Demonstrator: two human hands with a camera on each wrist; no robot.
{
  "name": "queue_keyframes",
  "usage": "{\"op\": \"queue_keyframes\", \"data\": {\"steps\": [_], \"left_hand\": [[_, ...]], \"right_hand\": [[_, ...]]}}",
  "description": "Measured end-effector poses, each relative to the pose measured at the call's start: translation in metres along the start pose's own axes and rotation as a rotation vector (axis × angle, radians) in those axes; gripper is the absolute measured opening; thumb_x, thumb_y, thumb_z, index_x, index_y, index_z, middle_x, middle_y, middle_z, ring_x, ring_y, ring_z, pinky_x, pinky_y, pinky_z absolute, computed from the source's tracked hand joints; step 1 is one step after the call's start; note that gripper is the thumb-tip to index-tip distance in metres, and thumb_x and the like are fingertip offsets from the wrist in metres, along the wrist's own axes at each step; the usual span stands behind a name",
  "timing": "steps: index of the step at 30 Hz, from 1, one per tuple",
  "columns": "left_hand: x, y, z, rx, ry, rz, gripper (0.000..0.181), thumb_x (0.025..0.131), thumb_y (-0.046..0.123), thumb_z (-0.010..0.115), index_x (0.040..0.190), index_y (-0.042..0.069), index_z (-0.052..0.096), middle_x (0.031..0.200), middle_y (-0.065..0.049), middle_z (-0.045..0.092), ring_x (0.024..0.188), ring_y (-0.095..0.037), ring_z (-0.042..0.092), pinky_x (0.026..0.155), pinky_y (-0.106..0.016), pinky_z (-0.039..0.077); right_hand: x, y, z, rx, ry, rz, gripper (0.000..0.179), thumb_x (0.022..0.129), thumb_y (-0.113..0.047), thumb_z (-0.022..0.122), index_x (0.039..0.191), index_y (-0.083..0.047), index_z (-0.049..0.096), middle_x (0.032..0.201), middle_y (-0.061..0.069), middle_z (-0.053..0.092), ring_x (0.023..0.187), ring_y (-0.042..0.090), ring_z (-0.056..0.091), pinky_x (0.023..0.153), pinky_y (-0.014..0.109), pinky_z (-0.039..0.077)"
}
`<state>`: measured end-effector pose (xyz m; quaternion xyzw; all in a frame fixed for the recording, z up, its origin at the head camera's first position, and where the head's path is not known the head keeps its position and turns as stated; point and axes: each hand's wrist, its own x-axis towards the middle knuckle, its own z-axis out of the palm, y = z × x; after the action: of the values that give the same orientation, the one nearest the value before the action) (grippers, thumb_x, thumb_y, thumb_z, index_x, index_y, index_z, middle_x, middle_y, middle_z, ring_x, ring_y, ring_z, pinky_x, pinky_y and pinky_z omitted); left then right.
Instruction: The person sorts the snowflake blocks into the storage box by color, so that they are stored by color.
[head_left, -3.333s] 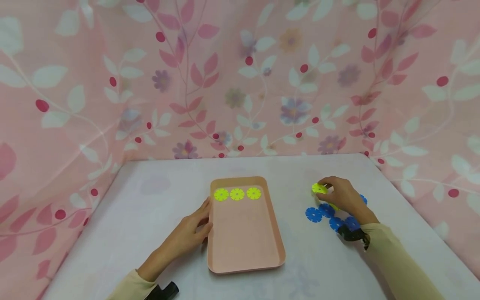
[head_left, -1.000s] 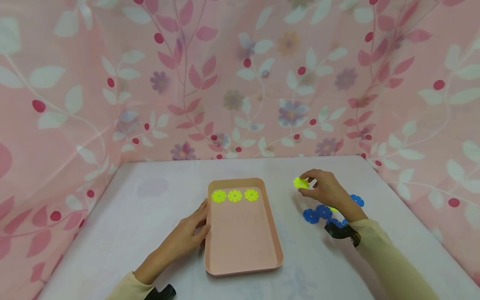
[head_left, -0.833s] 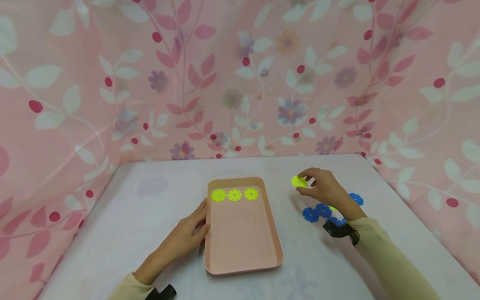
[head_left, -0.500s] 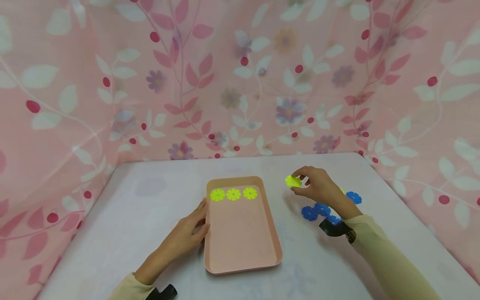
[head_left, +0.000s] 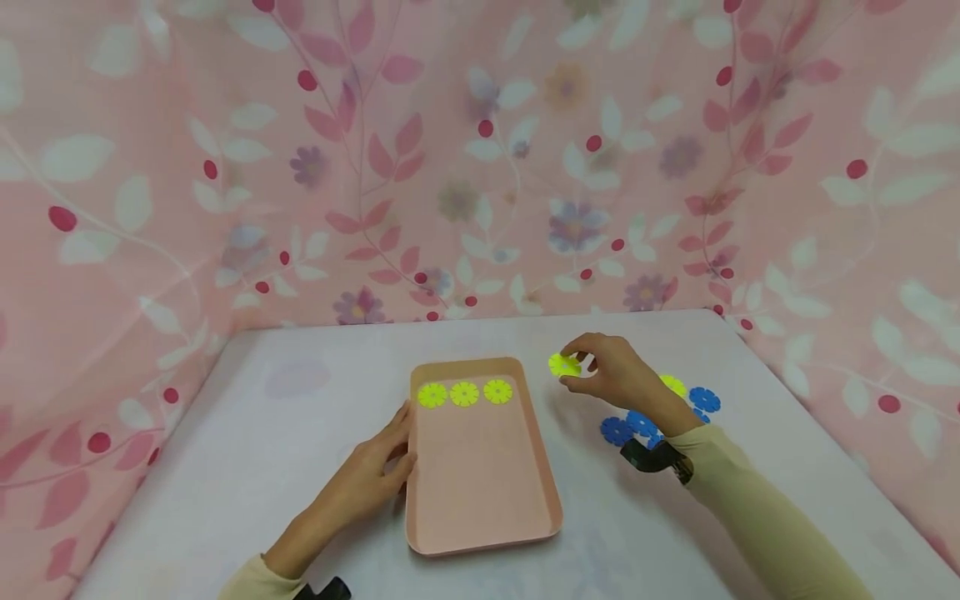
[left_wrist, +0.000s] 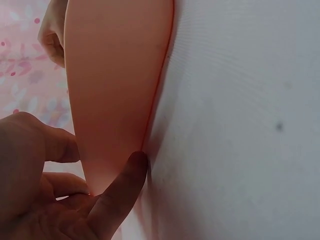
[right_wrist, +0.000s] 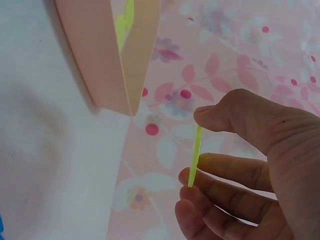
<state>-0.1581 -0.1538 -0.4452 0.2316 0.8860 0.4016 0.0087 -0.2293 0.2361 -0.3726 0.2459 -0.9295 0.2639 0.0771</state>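
Observation:
A thin yellow notched plastic disc (head_left: pixel 563 365) is pinched between the thumb and fingers of my right hand (head_left: pixel 611 375), just off the upper right corner of a peach rectangular tray (head_left: pixel 547 475). Edge-on in the right wrist view, the yellow disc (right_wrist: pixel 195 157) looks like a narrow strip. My left hand (head_left: pixel 367 475) rests against the tray's left side; its fingers (left_wrist: pixel 127 182) touch the outer wall. Inside the tray, along its far end, lie three yellow discs in a row: left disc (head_left: pixel 432 395), middle disc (head_left: pixel 464 394) and right disc (head_left: pixel 498 392).
Right of the tray, several blue notched discs (head_left: pixel 617 431) lie on the white table (head_left: pixel 300 433), partly hidden by my right wrist. Another yellow disc (head_left: pixel 673 385) lies among them. A pink floral cloth (head_left: pixel 465 167) hangs behind and beside the table.
My right hand has lifted the yellow disc from the pile and carried it left toward the tray, uncovering another yellow disc. My left hand stays at the tray's side.

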Motion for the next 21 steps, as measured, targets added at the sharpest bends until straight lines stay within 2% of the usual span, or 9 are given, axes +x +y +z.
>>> {"op": "queue_keyframes", "data": {"steps": [7, 14, 21], "left_hand": [[-0.001, 0.001, 0.001, 0.026, 0.018, 0.008, 0.067, 0.102, 0.006, 0.063, 0.16, -0.001, 0.031, 0.167, -0.018, 0.023, 0.142, -0.031, 0.044, 0.115, -0.052, 0.033], [0.0, 0.002, 0.002, 0.007, 0.003, -0.005, 0.067, 0.102, 0.006, 0.062, 0.161, 0.0, 0.031, 0.168, -0.016, 0.023, 0.136, -0.029, 0.052, 0.115, -0.052, 0.034], [0.0, -0.001, 0.001, 0.03, 0.013, -0.003, 0.067, 0.102, 0.006, 0.064, 0.16, -0.001, 0.032, 0.167, -0.016, 0.024, 0.142, -0.029, 0.045, 0.115, -0.05, 0.033]], "right_hand": [[0.003, -0.005, 0.008, 0.021, 0.003, -0.032, 0.038, 0.084, -0.015, 0.089, 0.115, -0.001, 0.074, 0.109, 0.008, 0.071, 0.096, 0.031, 0.065, 0.078, 0.047, 0.06], [0.006, -0.014, 0.015, 0.028, -0.026, -0.072, 0.036, 0.084, -0.014, 0.089, 0.114, -0.001, 0.074, 0.109, 0.009, 0.071, 0.094, 0.027, 0.064, 0.078, 0.047, 0.06], [0.012, -0.021, 0.015, 0.042, -0.021, -0.119, 0.035, 0.084, -0.014, 0.088, 0.113, -0.001, 0.074, 0.108, 0.008, 0.072, 0.094, 0.027, 0.065, 0.078, 0.045, 0.06]]}}
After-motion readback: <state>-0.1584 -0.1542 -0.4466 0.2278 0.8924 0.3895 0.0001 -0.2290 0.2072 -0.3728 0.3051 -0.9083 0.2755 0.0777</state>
